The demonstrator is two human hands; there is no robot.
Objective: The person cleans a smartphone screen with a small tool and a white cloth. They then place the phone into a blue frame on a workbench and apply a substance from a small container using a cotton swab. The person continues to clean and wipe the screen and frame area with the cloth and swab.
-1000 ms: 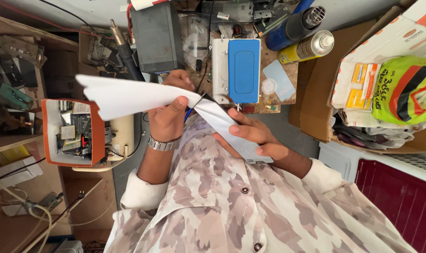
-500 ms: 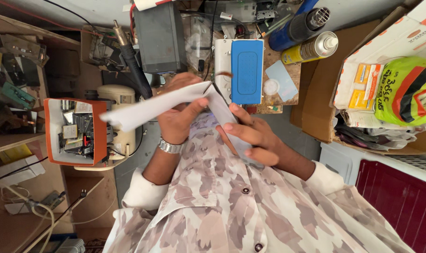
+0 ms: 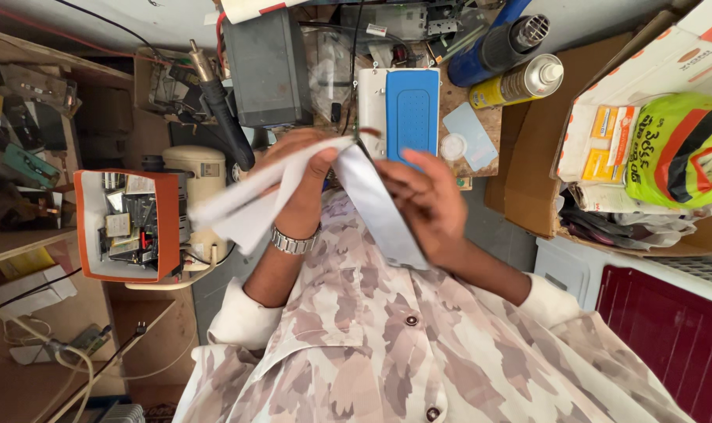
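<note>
left hand (image 3: 301, 184) grips folded white paper (image 3: 250, 205) | right hand (image 3: 422, 200) fingers spread against grey sheet (image 3: 375, 207) | both held above table (image 3: 481, 117), near blue-white device (image 3: 399, 113)

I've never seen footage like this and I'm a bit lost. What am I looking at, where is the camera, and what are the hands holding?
There is no machine here, only a person's two bare hands. The single camera sits on their head and looks down past their patterned shirt. The left hand, with a wristwatch, grips a folded white paper. The right hand lies against a grey sheet; whether it grips it is unclear. Beyond them, a cluttered workbench holds a blue-and-white device and a spray can.
</note>
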